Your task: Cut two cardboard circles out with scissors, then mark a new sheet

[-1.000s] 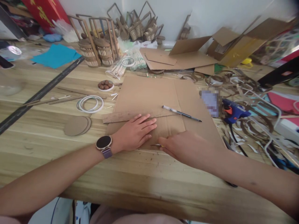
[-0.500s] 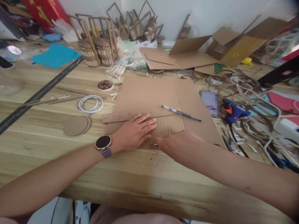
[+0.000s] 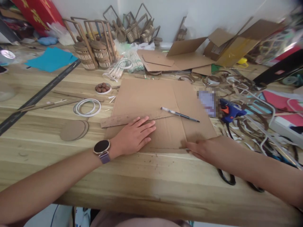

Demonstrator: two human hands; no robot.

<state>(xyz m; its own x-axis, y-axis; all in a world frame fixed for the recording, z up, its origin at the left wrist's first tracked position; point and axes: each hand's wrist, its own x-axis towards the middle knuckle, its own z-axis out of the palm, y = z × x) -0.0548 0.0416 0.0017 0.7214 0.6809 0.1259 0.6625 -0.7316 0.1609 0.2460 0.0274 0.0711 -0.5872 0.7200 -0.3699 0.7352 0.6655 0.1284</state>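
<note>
A large sheet of cardboard (image 3: 146, 94) lies flat on the wooden table. My left hand (image 3: 132, 135) rests on its lower left part, fingers spread, touching a narrow cardboard strip (image 3: 115, 119). Near the sheet's front edge, my right hand (image 3: 203, 148) is closed with its fingertips at the cardboard; what it holds, if anything, is hidden. A dark line runs along the front edge between my hands. On the sheet, above and between them, lies a pen (image 3: 180, 114).
Cardboard discs (image 3: 73, 130), white tape rings (image 3: 87, 107) and a bowl of brown balls (image 3: 103, 88) lie left. A blue glue gun (image 3: 232, 111), cables and scraps are at right. Woven baskets (image 3: 102, 53) and a cardboard box (image 3: 248, 41) stand behind.
My right hand has moved to the right along the sheet's front edge, uncovering the dark line there. My left hand stays on the cardboard. The whole view has shifted slightly.
</note>
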